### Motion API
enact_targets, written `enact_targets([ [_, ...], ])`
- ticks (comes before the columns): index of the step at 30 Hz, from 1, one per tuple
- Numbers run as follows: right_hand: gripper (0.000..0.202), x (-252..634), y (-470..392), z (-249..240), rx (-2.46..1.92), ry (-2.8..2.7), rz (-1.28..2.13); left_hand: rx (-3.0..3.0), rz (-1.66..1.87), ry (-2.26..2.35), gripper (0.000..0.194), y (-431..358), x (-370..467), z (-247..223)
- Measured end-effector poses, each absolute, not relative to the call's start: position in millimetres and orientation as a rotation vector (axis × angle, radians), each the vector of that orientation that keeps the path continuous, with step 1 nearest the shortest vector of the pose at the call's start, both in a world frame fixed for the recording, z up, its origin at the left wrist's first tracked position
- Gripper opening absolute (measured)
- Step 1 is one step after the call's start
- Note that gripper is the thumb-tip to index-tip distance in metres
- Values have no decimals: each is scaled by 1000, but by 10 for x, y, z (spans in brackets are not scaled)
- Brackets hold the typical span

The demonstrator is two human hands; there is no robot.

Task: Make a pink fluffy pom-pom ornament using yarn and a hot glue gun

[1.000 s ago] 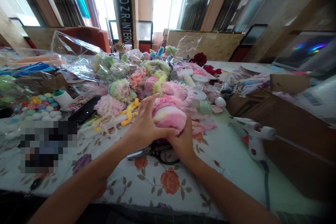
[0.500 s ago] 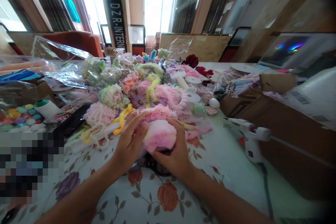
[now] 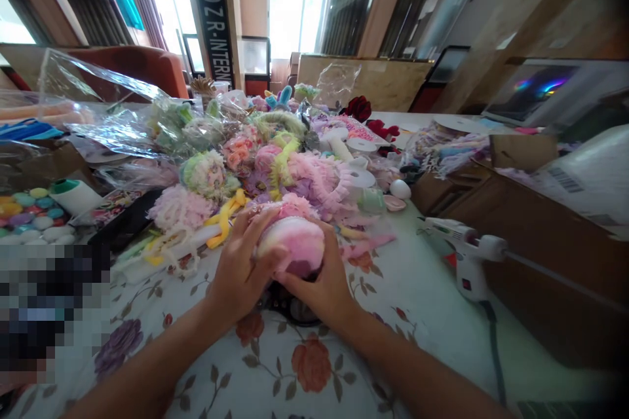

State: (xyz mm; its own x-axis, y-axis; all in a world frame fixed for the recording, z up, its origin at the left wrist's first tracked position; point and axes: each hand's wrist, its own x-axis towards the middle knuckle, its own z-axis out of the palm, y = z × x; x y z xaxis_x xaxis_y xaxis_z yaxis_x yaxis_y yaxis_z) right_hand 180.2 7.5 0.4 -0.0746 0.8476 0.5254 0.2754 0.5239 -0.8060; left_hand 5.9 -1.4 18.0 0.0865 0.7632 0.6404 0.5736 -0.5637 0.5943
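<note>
Between my two hands is a round, soft pink and white ball-like piece (image 3: 297, 245), its top edged with fluffy pink trim (image 3: 295, 208). My left hand (image 3: 248, 252) wraps its left side, thumb across the front. My right hand (image 3: 324, 275) grips the right side and lower front, thumb pressed near the bottom. Below the piece, partly covered by my hands, a dark object (image 3: 299, 314) lies on the flowered tablecloth (image 3: 314, 366); its kind is hidden. Just beyond are a yellow strip (image 3: 226, 219) and a heap of pastel fluffy yarn and flowers (image 3: 314, 173).
A white glue gun (image 3: 464, 249) stands at right against a cardboard box (image 3: 540, 262), its cable running toward me. At left are a thread spool (image 3: 76, 200), coloured balls (image 3: 39, 213) and clear plastic wrap (image 3: 113, 124). A white ball (image 3: 400, 189) sits beside the heap.
The pink piece has turned and tilted a little in my hands, showing more of its smooth front. My left thumb has moved lower across it. The camera view has shifted slightly.
</note>
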Motion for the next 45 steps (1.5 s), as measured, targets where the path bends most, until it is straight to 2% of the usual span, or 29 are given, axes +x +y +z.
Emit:
enact_targets([
  [3,83,1785,95,-3,-1026,-1560,780,2132,1512,1309,47,38,24,144],
  [10,76,1786,172,-30,-1057,-1498,882,1954,1350,1370,71,62,51,124],
  [18,67,1804,179,-7,-1039,-1544,913,1765,1368,1230,46,95,21,207],
  [23,72,1809,194,-8,-1090,-1533,890,1586,1325,1069,36,131,20,218],
  [30,80,1799,182,32,-1087,-1585,887,1438,1327,1175,54,102,33,191],
  [36,55,1821,196,11,-996,-1565,864,1201,1293,1028,53,68,59,201],
  [45,54,1824,205,41,-1002,-1479,959,1206,1283,958,56,97,42,165],
])
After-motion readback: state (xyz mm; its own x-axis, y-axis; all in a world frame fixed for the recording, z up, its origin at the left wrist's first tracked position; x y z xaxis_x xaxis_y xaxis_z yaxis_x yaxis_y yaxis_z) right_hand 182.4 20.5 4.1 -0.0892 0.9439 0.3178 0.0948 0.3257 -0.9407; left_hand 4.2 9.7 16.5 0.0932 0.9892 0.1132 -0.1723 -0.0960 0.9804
